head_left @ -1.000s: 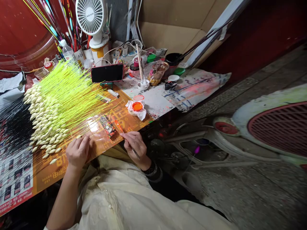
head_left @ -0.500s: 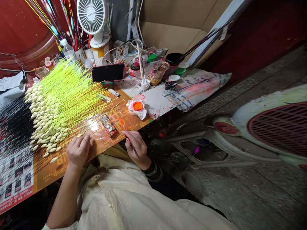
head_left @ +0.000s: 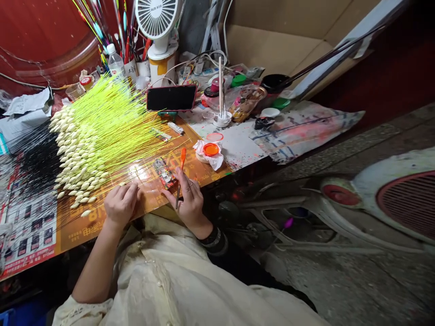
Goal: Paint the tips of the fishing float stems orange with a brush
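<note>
My right hand (head_left: pixel 192 206) holds a paintbrush (head_left: pixel 178 194) loosely, its orange-coated tip pointing up and away from me. Thumb and fingers are partly spread around the handle. Close to the fingertips lies a small paint-smeared block (head_left: pixel 165 174). My left hand (head_left: pixel 120 203) rests closed at the table edge. The end of a pale fishing float (head_left: pixel 122 184) peeks out above its curled fingers, most of it hidden. Left of that hand, many pale-bodied floats (head_left: pixel 76 170) lie in rows, with yellow-green stems (head_left: pixel 115 122) on one side and black ones (head_left: pixel 37 158) on the other.
An open orange paint pot (head_left: pixel 211 149) sits in white tissue on the right. Behind stand a phone (head_left: pixel 171 98), a white fan (head_left: pixel 158 18), a water bottle (head_left: pixel 116 61) and a cup of sticks (head_left: pixel 222 119). A paint-stained sheet (head_left: pixel 306 129) covers the table's right end.
My right hand has turned and loosened, and the brush has swung from leaning left to nearly upright. The left hand stays closed at the table edge. The view has shifted slightly left.
</note>
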`<state>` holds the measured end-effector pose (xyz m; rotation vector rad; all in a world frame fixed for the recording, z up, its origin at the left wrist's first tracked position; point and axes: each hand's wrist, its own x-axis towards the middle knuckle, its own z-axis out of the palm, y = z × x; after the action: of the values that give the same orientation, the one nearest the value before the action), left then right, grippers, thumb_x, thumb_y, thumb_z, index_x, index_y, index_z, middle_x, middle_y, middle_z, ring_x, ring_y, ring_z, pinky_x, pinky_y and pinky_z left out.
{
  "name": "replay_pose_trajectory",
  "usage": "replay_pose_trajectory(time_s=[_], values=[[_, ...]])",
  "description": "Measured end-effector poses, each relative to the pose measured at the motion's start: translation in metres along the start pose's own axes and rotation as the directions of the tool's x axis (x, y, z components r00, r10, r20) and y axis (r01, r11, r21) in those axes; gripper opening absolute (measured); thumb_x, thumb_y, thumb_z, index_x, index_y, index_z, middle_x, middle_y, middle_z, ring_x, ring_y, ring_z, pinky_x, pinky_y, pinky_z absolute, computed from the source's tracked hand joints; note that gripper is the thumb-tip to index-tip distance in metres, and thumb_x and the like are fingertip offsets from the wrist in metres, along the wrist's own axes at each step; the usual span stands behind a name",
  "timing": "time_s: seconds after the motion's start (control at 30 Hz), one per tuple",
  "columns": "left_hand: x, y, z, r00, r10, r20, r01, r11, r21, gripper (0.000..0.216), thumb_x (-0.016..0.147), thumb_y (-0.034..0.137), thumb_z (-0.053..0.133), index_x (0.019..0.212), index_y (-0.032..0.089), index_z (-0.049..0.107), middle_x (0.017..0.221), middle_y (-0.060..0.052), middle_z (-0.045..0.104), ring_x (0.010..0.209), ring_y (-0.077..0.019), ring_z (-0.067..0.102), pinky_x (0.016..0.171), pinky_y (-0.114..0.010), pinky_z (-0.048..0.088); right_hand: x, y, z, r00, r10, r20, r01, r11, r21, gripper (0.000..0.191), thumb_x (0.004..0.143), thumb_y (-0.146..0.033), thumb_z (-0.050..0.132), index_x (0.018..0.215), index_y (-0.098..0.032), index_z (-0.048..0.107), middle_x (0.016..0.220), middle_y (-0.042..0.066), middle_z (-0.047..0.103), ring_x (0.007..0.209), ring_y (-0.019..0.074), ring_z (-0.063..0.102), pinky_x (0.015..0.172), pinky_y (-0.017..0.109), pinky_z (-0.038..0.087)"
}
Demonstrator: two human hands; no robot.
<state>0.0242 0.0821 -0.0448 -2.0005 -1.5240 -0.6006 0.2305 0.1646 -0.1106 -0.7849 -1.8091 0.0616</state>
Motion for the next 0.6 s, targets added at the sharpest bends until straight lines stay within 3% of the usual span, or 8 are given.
replay_pose_trajectory(time_s=[0.6], values=[[0.0009,0.0015,-0.0012,1.000,-0.010,-0.007,0.010,1.000,-0.004,0.021,0.095,0.019,0.064,0.115,0.017,0.067,0.088,-0.006,0.075,0.072,-0.0165,0.064,0.070,-0.030,0.046,0.0010,-0.0011,0.0015,1.000,-0.010,-0.012,0.009,1.000,-0.010,0.093,0.089,-0.035,0.075,0.162,-0.015,0.022,0.133,0.021,0.067,0.114,0.0282,0.071,0.092,0.040,0.059]])
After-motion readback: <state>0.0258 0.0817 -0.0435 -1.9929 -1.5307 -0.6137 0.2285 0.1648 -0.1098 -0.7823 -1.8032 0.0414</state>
